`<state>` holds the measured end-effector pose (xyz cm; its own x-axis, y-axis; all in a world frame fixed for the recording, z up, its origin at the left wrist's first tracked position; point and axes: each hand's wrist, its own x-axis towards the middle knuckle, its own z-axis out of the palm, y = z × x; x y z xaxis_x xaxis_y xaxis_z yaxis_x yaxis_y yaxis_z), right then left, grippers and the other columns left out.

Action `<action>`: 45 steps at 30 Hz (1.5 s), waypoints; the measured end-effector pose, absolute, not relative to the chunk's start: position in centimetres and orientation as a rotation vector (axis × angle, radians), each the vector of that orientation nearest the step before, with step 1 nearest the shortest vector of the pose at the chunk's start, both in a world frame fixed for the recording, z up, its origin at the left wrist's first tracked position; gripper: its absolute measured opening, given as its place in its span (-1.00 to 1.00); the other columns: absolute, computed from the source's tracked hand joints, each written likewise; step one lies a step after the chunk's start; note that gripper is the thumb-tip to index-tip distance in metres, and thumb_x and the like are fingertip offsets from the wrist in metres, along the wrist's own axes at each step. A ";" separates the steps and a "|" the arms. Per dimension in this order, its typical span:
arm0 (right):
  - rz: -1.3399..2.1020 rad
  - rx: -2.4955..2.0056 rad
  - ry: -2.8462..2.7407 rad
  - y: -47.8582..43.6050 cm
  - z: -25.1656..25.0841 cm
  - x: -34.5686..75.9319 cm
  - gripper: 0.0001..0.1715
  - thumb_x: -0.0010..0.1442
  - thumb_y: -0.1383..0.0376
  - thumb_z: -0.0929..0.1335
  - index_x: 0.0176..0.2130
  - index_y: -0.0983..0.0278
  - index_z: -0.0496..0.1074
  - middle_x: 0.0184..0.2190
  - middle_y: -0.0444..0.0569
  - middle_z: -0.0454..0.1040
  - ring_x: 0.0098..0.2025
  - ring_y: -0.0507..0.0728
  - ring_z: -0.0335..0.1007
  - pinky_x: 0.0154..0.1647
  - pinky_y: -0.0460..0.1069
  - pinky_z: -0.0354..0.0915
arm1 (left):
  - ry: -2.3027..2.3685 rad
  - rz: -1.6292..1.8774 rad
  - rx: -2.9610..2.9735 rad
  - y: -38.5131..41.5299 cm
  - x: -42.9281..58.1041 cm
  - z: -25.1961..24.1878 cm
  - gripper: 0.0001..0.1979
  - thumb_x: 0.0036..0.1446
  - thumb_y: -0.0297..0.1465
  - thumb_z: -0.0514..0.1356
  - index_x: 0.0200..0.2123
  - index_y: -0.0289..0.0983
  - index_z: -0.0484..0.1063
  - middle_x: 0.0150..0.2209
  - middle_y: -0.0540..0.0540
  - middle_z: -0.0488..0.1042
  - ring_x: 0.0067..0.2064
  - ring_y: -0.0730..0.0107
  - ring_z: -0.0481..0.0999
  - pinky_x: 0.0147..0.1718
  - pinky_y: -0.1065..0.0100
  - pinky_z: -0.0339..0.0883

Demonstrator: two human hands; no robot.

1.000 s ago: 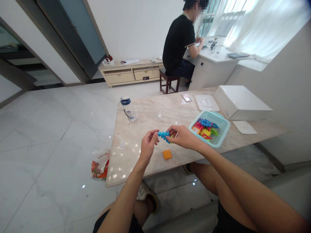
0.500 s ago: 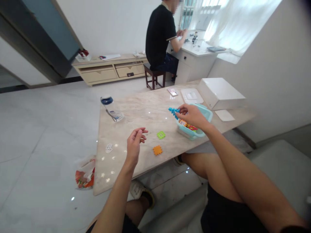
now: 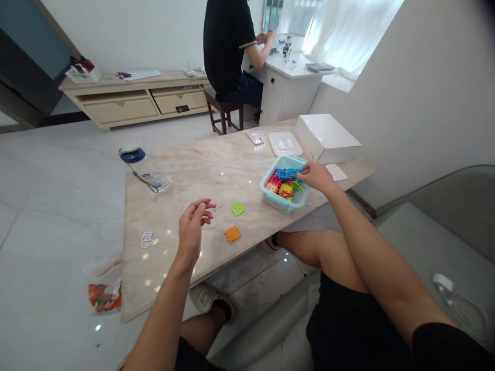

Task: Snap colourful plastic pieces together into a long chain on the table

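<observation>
The orange tile (image 3: 232, 234) lies flat near the front edge of the table (image 3: 201, 170), just right of the left hand (image 3: 192, 226), which hovers empty with fingers loosely apart and is the nearer hand to it and to the green tile (image 3: 238, 208) just beyond. Farther right, the right hand (image 3: 317, 176) reaches over the teal bin (image 3: 279, 204), fingertips together at a blue block piece (image 3: 286, 173) atop the heap inside; whether they grip it cannot be told. Beyond stands a white box (image 3: 327, 138)

no legible text, bottle label (image 3: 154, 181) too blurred
</observation>
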<state>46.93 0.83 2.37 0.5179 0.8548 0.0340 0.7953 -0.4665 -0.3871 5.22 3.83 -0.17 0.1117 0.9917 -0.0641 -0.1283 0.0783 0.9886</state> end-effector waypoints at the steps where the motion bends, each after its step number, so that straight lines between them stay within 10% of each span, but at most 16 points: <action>1: 0.361 -2.326 -1.475 0.7 2.3 47.0 -0.68 0.18 0.19 0.52 -0.10 0.31 0.64 -0.23 0.05 0.71 -0.18 0.19 0.63 -0.14 -0.01 0.44 | 1.070 1.136 1.108 3.9 5.2 -0.2 -0.59 0.18 -0.09 0.38 -0.07 -0.27 0.60 -0.15 -0.17 0.66 -0.34 0.44 0.46 -0.35 0.41 0.29; 20: 0.575 -1.713 -2.193 1.9 2.1 34.5 -0.77 0.37 0.30 0.40 -0.10 0.23 0.70 -0.25 0.01 0.71 -0.20 0.19 0.63 -0.09 0.00 0.41 | 1.197 1.079 1.243 4.2 4.9 -1.7 -0.68 0.21 -0.18 0.31 -0.08 -0.26 0.61 -0.18 -0.18 0.67 -0.34 0.35 0.50 -0.36 0.36 0.32; 30: 0.454 -1.798 -2.820 6.0 -4.3 26.1 -0.52 0.30 0.32 0.50 0.18 0.36 0.53 0.22 0.27 0.54 0.25 0.35 0.50 0.22 0.08 0.39 | 1.299 0.325 2.347 1.1 4.1 -4.6 -0.74 0.30 -0.40 0.30 0.05 -0.19 0.58 0.02 -0.25 0.60 0.09 -0.02 0.54 0.01 0.15 0.39; 45: 0.416 -1.938 -2.424 4.7 -3.1 27.3 -0.51 0.32 0.17 0.46 0.15 0.35 0.52 0.11 0.25 0.62 0.12 0.34 0.60 0.07 0.07 0.46 | 1.288 0.212 2.323 1.2 5.6 -6.5 -0.73 0.17 -0.36 0.38 -0.04 -0.25 0.58 -0.02 -0.28 0.62 0.07 -0.10 0.58 -0.01 0.06 0.44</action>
